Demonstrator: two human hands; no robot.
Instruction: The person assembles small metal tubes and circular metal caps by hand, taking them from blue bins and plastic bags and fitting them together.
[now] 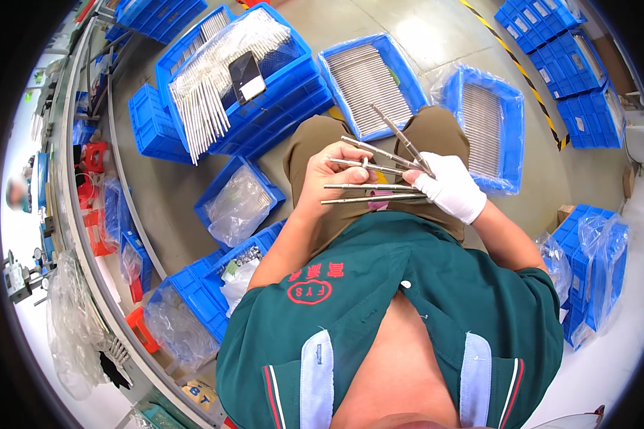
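Note:
My right hand [449,187], in a white glove, grips several slim metal rods above my lap. They fan out from its fingers, two pointing up and away and others lying to the left. One long rod [393,127] slants toward the far side. The lower rods [368,199] run nearly level below my left hand. My bare left hand [330,176] is closed, its thumb and forefinger pinching one of the rods. At the fingertips a small metal piece [366,163] stands up across that rod; whether it is joined to it I cannot tell.
Blue crates of rods stand ahead: a stacked crate [304,71] with a phone [247,77] on its load, a middle crate [401,50] and a right crate [514,136]. More crates [206,268] sit left beside a metal rack [111,136]. Crates [587,118] are stacked far right.

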